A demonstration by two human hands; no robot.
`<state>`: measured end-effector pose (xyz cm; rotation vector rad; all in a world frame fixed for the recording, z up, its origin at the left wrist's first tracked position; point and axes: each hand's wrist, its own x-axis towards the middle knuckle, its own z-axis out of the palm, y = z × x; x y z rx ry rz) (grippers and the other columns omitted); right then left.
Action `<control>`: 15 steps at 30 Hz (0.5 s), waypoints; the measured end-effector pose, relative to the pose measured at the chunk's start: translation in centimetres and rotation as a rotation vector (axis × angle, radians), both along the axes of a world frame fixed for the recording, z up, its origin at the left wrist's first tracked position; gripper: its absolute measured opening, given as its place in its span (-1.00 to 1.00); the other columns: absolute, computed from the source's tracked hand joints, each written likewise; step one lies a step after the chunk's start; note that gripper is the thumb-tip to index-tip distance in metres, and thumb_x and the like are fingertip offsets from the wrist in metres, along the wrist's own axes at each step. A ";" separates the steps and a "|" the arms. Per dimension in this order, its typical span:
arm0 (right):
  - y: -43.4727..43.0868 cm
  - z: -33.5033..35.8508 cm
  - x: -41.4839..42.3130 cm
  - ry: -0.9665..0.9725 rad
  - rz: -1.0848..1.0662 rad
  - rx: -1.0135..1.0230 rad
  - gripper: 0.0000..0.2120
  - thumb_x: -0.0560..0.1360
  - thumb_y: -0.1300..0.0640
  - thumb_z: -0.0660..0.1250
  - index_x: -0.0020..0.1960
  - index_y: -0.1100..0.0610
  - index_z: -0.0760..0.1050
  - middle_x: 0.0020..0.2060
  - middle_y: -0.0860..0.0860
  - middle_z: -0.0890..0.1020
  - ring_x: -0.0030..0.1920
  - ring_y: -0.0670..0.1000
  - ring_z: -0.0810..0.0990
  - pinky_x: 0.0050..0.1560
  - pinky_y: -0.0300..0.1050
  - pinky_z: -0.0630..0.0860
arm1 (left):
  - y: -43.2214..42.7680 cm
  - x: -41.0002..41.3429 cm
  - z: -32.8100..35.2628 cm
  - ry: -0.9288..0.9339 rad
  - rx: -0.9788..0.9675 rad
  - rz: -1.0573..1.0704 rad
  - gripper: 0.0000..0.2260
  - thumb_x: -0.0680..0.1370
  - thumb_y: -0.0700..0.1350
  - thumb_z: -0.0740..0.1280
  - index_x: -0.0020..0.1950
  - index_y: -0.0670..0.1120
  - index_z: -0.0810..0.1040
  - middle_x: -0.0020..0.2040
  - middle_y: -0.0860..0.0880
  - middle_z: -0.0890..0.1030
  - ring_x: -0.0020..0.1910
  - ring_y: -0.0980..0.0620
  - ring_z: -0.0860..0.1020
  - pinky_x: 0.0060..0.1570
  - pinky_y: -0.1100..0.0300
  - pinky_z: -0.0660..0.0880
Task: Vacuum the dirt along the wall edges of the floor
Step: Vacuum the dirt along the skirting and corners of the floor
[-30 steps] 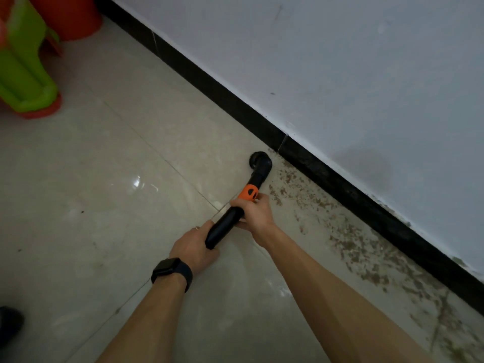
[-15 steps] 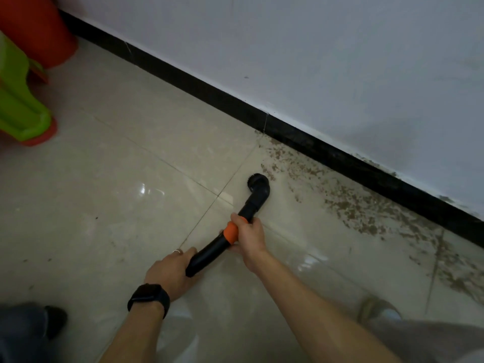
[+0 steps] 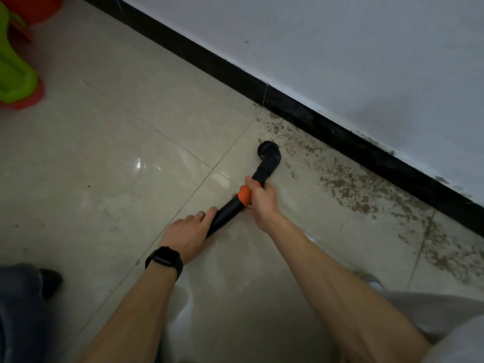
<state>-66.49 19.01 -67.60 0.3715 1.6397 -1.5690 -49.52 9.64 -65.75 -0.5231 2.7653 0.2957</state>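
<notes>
1. Nearest us, our left hand (image 3: 188, 231), with a watch (image 3: 165, 259) on its wrist, lies on the tail end of the pipe (image 3: 229, 209). Its fingers run almost straight along the pipe and the thumb is hidden, so we cannot tell whether it truly grips.
2. Our right hand (image 3: 262, 203) curls its fingers tightly round the pipe at the orange collar (image 3: 245, 195).
3. The pipe looks like stiff, light plastic, smooth enough to twist in a loose hold. We judge the collar the best place to steer from, with the tail steadied behind.
4. The brush head (image 3: 268, 149) sits on the floor (image 3: 131, 127) at the near edge of the dirt (image 3: 366, 187), just short of the baseboard (image 3: 314, 121).
5. Compared with half a second ago, the head is closer to the baseboard and our left fingers are stretched out further. The right hand's hold is unchanged.
</notes>
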 end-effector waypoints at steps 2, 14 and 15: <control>-0.1 0.0 -0.5 -0.012 0.006 -0.013 -0.67 0.62 0.08 0.37 0.30 0.22 0.44 -0.05 0.13 0.62 -0.14 0.14 0.72 -0.16 0.09 0.69 | 0.2 -0.4 0.0 0.016 0.000 -0.014 -0.54 0.60 0.07 0.20 0.45 -0.01 0.17 0.09 -0.04 0.53 -0.08 -0.07 0.55 -0.25 0.09 0.42; -1.7 0.5 -2.1 0.010 0.056 0.013 -0.64 0.63 0.02 0.37 0.32 0.18 0.43 -0.02 0.11 0.60 -0.21 0.06 0.73 -0.22 0.01 0.68 | 0.6 -2.3 0.0 -0.005 -0.024 0.067 -0.62 0.63 0.09 0.11 0.39 -0.03 0.20 0.11 -0.04 0.51 -0.06 -0.06 0.54 -0.25 0.12 0.31; -1.7 0.7 -2.3 0.014 0.066 0.017 -0.65 0.63 0.02 0.37 0.30 0.18 0.43 -0.05 0.10 0.60 -0.21 0.06 0.72 -0.22 0.00 0.68 | 0.6 -2.5 -0.1 -0.004 -0.023 0.075 -0.62 0.63 0.08 0.11 0.40 -0.03 0.19 0.11 -0.04 0.51 -0.06 -0.06 0.54 -0.25 0.11 0.32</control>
